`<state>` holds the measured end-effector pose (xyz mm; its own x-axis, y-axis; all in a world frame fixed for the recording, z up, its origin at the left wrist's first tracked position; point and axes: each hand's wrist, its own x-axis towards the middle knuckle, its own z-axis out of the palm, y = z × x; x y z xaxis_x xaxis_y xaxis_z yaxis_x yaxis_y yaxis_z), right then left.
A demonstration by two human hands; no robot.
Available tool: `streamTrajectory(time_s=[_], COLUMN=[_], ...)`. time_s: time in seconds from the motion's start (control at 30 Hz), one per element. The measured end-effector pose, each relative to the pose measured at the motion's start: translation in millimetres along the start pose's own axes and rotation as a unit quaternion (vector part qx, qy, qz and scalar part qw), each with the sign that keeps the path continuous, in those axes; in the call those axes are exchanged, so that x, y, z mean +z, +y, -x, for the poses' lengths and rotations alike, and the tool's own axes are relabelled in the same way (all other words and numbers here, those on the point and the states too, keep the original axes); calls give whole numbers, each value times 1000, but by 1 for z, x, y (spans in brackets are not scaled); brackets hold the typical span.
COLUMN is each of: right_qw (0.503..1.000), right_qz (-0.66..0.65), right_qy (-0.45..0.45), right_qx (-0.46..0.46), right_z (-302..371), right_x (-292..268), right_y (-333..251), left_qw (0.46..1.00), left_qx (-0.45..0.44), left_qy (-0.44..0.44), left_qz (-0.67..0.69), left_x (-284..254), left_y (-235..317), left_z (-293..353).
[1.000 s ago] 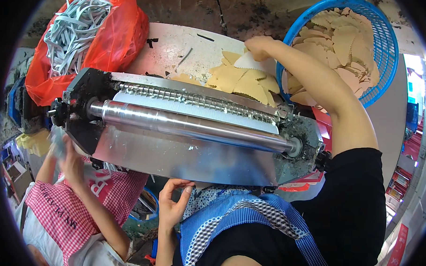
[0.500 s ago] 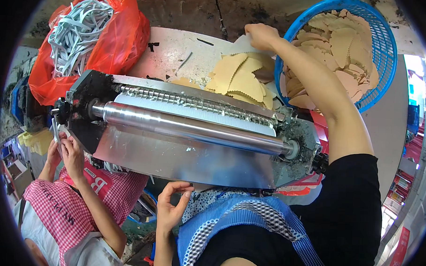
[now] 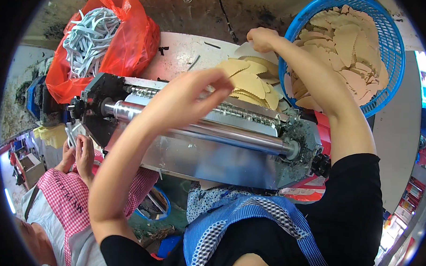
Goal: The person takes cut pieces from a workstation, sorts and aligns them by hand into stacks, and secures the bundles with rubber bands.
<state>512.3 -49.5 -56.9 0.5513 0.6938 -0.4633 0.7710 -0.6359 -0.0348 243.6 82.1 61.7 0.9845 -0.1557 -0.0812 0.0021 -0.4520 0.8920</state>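
My left hand [image 3: 195, 95] is above the roller machine [image 3: 199, 132], blurred by motion, its thumb apart from the fingers and nothing visible between them. It points toward a pile of yellowish, wavy-edged cut pieces [image 3: 247, 82] behind the machine. At the back of the table, my right hand [image 3: 263, 39] is closed at the edge of a paler cut piece [image 3: 248, 50]; its fingertips are partly hidden. The machine has a shiny steel roller [image 3: 236, 136], a white ribbed roller behind it and a metal plate [image 3: 207, 161] sloping toward me.
A blue basket [image 3: 397, 55] full of similar pieces stands right of my right forearm. At the back left, a red plastic bag [image 3: 136, 46] holds pale grey strips [image 3: 89, 39]. A co-worker in a checked apron [image 3: 63, 188] handles strips at the left. Scraps lie on the white table [image 3: 178, 49].
My left hand has risen from the machine's front edge and swung forward over the rollers. My right hand stays at the pale piece. The whole view has shifted slightly.
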Motion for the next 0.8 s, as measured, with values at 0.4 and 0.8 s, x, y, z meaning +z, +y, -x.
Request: streamTrajectory(time_s=[0.4, 0.8], right_qw=[998, 919], right_qz=[-6, -389], right_qy=[51, 62], right_qx=[34, -34], right_z=[-5, -52], right_x=[-23, -3], right_y=[-12, 53], left_qw=[870, 886], left_qx=[-98, -268], left_qy=[-403, 63], left_qz=[-268, 374], left_x=[99, 48], left_y=[-139, -132], left_z=[-146, -144])
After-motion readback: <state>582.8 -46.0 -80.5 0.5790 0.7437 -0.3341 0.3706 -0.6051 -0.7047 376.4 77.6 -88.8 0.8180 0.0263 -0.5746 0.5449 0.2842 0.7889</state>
